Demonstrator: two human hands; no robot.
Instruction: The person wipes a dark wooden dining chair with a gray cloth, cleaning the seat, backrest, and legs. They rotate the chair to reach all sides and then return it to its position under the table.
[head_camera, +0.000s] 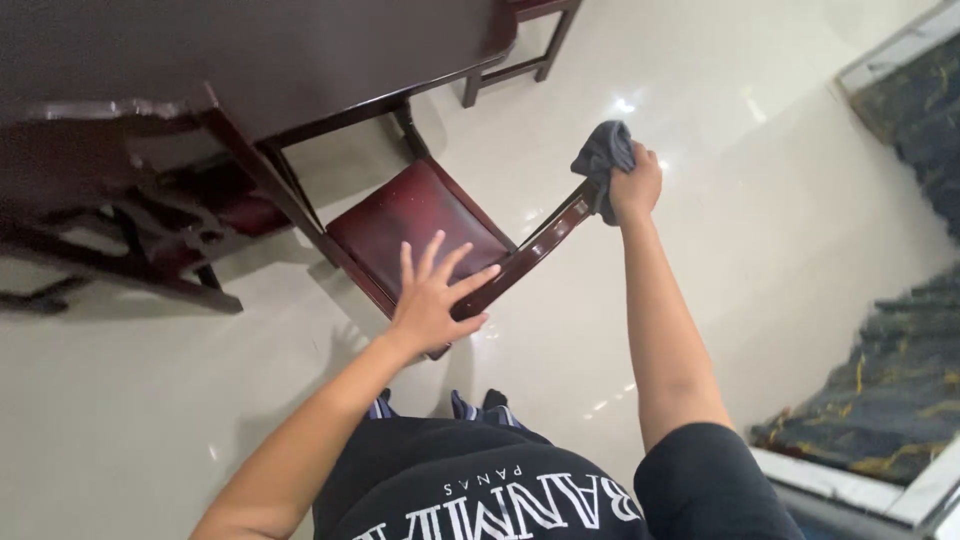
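Observation:
A dark red wooden chair (415, 215) stands below me, its seat partly under a dark wooden table (250, 50). My left hand (435, 295) rests with fingers spread on the chair's top rail, gripping its edge with the thumb. My right hand (635, 185) is closed around a grey cloth (603, 155) and presses it against the far end of the same rail (545, 235).
Another dark chair (130, 210) stands at the left by the table, and a third chair's legs (520, 55) show at the top. The floor is glossy cream tile (780, 220). A dark blue and gold patterned carpet (900, 380) with a pale border lies at the right.

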